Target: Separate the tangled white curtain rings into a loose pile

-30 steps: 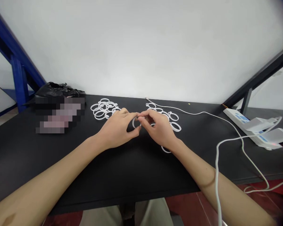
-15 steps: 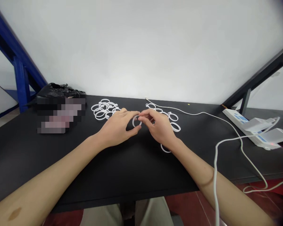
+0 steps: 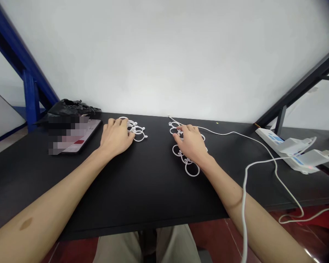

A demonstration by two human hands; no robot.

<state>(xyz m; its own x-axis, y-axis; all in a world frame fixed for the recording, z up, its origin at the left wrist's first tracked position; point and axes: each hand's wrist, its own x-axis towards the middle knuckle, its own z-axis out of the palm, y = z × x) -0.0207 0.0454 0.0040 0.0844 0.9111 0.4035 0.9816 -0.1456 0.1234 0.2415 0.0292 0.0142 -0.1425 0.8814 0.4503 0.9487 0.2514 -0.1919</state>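
Note:
Several white rings with small side loops lie in two groups on the black table. Over the left group of white rings [image 3: 139,136] lies my left hand [image 3: 115,136], its fingers apart and the thumb near the rings; part of the pile is hidden under it. My right hand [image 3: 191,141] rests above the right group of white rings [image 3: 192,169], thumb and index finger apart, and covers the middle of that group. I see no ring lifted in either hand, though the undersides of both hands are hidden.
A phone [image 3: 91,132], partly blurred out, lies left beside a crumpled black plastic bag [image 3: 71,108]. On the right a white power strip [image 3: 274,140] holds plugged-in adapters. A white cable [image 3: 245,190] crosses over my right forearm. A white wall stands behind the black table [image 3: 142,197].
My hands were together at the middle with a white ring between them. They have moved apart, the left to the left pile and the right slightly right onto the right group.

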